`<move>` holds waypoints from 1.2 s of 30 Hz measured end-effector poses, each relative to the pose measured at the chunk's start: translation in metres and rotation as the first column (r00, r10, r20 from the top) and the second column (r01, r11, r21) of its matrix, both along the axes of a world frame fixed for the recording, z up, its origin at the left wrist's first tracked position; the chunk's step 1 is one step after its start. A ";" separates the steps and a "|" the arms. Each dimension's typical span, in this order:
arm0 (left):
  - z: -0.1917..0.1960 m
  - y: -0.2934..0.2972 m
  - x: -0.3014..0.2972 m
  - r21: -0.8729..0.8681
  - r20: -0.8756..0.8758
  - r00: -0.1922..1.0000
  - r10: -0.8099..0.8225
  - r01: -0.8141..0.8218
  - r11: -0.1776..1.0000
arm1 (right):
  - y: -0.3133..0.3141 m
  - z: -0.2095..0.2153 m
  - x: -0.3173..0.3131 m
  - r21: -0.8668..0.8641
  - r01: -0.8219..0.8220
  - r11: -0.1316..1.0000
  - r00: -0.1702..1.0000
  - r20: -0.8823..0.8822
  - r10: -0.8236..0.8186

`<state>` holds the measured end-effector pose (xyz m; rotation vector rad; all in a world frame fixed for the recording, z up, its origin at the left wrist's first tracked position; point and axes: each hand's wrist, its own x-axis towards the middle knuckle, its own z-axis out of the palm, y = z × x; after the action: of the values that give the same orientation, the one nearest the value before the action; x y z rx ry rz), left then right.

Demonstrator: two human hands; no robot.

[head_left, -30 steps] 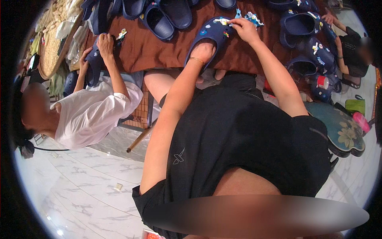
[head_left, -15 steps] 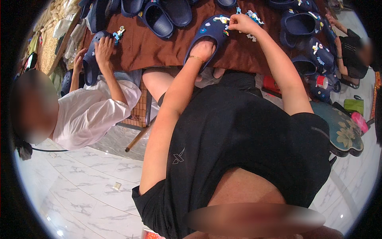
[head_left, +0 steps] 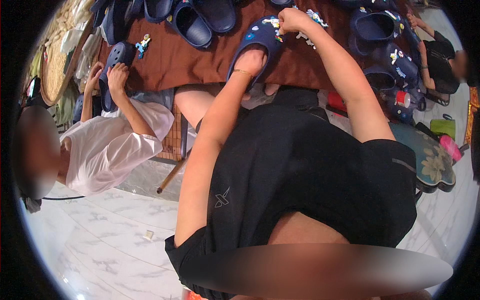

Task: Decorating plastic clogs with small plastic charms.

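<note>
A navy clog point(head_left: 259, 36) lies on the brown cloth in front of me, its toe pointing away. My left hand point(head_left: 252, 62) is inside its foot opening, and its fingers are hidden by the upper. Small colourful shoe charms point(head_left: 271, 22) sit on the toe part. At the right side of the toe, my right hand point(head_left: 293, 21) is closed in a pinch; what lies between the fingertips is too small to make out. Just beyond and beside that hand, loose white, blue and yellow charms point(head_left: 317, 19) lie on the cloth.
More navy clogs point(head_left: 192, 29) line the far side, and decorated ones point(head_left: 400, 62) are piled at right. On the left a person in a white shirt point(head_left: 117, 145) handles a clog point(head_left: 119, 54) near loose charms point(head_left: 143, 46). Another person in black point(head_left: 440, 62) sits far right.
My left hand stays in the clog, and my right hand keeps its pinch at the toe, shifted only slightly. The left co-worker's hand has slid from the clog's toe toward its opening.
</note>
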<state>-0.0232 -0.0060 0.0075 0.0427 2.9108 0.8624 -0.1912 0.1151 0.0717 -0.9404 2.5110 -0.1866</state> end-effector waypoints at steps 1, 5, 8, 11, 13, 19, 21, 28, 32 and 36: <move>0.001 0.000 0.000 0.000 -0.004 1.000 -0.006 0.006 1.000 | -0.001 0.001 0.001 0.050 0.025 0.998 1.000 -0.001 -0.025; 0.002 -0.001 0.001 -0.019 -0.027 1.000 -0.002 0.001 1.000 | -0.012 0.014 0.013 0.168 0.083 0.982 0.996 -0.039 -0.077; -0.002 0.000 0.000 -0.036 -0.044 0.999 -0.010 0.008 0.999 | -0.019 0.025 0.013 0.252 -0.092 0.963 0.985 -0.118 0.125; -0.003 0.000 0.001 -0.060 -0.045 0.999 0.006 -0.009 0.998 | -0.021 0.037 0.013 0.249 -0.155 0.956 0.972 -0.137 0.193; 0.001 0.003 0.002 -0.070 -0.047 0.999 0.021 -0.024 0.997 | -0.019 0.041 0.012 0.268 -0.178 0.947 0.968 -0.124 0.217; 0.004 0.002 0.004 -0.036 -0.067 0.998 0.008 -0.010 0.999 | -0.028 0.039 0.015 0.333 -0.317 0.888 0.901 -0.186 0.391; 0.006 0.002 0.002 -0.055 -0.016 1.000 -0.002 0.002 0.999 | -0.030 0.037 0.012 0.370 -0.358 0.857 0.870 -0.203 0.450; 0.002 0.003 0.002 -0.018 0.032 0.999 0.018 -0.017 1.000 | 0.048 -0.009 -0.011 -0.244 -0.040 0.969 0.983 -0.184 -0.006; -0.005 0.004 0.003 -0.018 -0.045 0.998 0.033 -0.034 0.999 | 0.118 -0.042 -0.003 -0.341 0.274 0.899 0.931 -0.141 -0.337; -0.006 0.001 0.004 -0.011 -0.058 0.998 0.030 -0.031 0.999 | 0.139 -0.054 0.025 -0.372 0.427 0.825 0.852 -0.141 -0.504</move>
<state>-0.0188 -0.0047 0.0019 0.0226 2.9777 0.8625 -0.1662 0.2540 0.0172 -0.4457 2.9588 -0.7082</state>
